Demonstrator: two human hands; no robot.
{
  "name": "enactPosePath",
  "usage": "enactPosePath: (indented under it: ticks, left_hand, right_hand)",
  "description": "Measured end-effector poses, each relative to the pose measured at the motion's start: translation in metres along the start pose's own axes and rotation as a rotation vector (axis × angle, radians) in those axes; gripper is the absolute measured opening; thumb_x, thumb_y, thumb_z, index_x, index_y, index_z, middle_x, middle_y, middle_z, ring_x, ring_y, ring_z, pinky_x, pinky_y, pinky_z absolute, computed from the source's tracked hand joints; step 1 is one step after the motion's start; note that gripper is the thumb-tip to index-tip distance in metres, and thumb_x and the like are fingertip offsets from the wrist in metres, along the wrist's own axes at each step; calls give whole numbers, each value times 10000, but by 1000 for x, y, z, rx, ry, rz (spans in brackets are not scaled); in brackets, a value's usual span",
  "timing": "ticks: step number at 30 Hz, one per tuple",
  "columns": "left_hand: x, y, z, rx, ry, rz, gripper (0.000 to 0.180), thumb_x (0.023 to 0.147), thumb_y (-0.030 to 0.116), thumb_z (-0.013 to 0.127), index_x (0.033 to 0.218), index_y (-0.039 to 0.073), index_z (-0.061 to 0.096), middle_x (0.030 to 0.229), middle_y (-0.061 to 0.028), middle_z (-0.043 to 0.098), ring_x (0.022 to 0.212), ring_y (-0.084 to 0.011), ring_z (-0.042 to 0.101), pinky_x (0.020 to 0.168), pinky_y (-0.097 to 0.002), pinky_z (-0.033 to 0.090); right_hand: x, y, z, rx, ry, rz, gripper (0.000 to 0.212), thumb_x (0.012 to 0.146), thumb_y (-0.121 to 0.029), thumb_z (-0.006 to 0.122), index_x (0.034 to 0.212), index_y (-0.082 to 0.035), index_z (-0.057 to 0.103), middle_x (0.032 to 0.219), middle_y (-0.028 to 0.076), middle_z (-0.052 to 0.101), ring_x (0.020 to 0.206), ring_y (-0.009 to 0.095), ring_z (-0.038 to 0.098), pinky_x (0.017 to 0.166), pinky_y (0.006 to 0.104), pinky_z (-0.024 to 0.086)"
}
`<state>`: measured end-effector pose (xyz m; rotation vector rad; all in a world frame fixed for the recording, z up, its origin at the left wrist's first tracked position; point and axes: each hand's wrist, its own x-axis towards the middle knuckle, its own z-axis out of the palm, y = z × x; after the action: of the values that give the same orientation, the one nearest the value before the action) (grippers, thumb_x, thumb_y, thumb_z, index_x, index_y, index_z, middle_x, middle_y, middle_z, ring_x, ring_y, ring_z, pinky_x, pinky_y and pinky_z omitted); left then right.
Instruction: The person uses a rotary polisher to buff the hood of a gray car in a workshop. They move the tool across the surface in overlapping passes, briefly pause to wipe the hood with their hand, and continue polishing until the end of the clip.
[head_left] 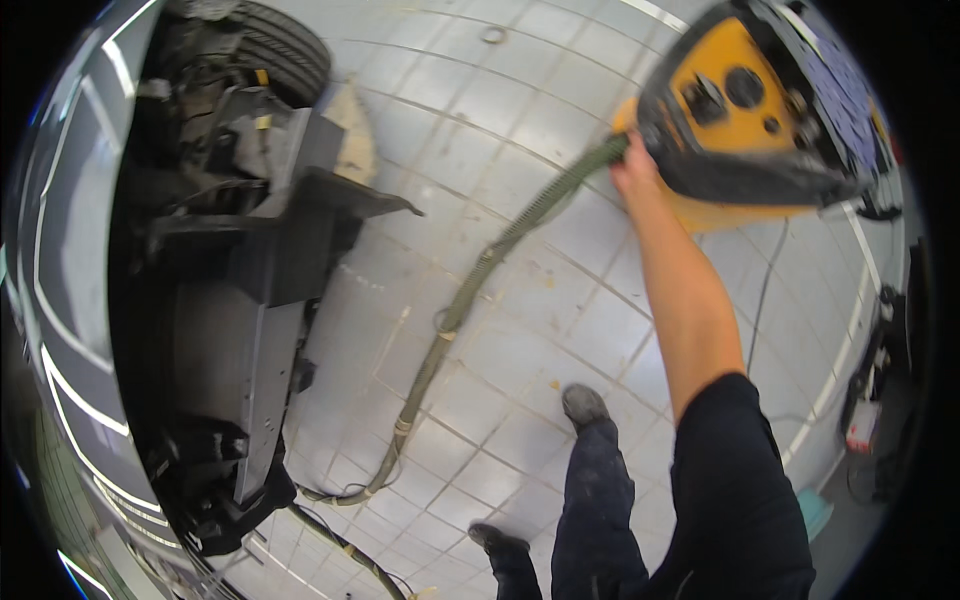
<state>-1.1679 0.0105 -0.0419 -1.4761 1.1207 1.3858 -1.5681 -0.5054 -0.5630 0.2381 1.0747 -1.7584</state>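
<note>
My right hand point(632, 166) reaches far out, its fingers wrapped round the end of a grey-green corrugated hose point(468, 292). At that end the hose meets the front of a yellow and black shop vacuum point(728, 95). The grip is slightly blurred, and part of the hose connection lies behind my hand. From there the hose runs down across the floor, banded with tape in places and with a thin cord along it. My left hand is out of the picture.
On the left stands a car with its front end stripped, showing a tyre point(285, 50) and a bare metal beam point(268, 400). A dark trim piece point(350, 192) juts toward the hose. The hose crosses the tiled floor point(520, 380) near my shoes. A thin cable point(768, 285) trails below the vacuum.
</note>
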Motion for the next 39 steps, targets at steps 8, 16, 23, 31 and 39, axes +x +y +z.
enactPosePath:
  ticks: [8,16,23,31,39]
  left_hand:
    - [-29,-73,98,96,292,-36,696,722,699,712,939,38,681,865,-197,691,859,-381,669,813,-512,515]
    - [20,-187,111,203,478,112,722,672,707,748,943,42,680,875,-178,689,862,-372,667,809,-503,523]
    - [15,-262,172,156,495,230,640,639,631,816,861,58,635,789,-172,655,760,-371,644,711,-489,518]
    - [-2,-423,296,1,424,144,643,688,638,791,861,38,634,809,-202,657,801,-404,637,729,-512,493]
    - [-96,-582,395,-116,923,208,626,635,611,834,872,69,629,771,-168,623,737,-381,616,709,-496,489]
  right_hand:
    - [-100,-34,-245,-292,-178,97,203,1003,-192,600,1177,-89,612,964,91,688,882,217,683,789,373,590]
    - [-159,-132,-419,-634,-124,140,287,1004,-294,620,1235,-124,612,1091,42,685,930,153,660,828,344,577]
    - [-274,42,-358,-615,55,229,248,941,-322,703,1034,-107,624,791,102,690,767,226,691,701,365,593]
    - [-544,202,-377,-871,136,243,440,897,-433,729,1183,-140,568,1011,38,715,896,176,689,769,391,570]
    - [-697,321,-438,-1194,175,311,328,889,-398,729,1013,-119,609,809,71,648,687,208,643,578,408,552]
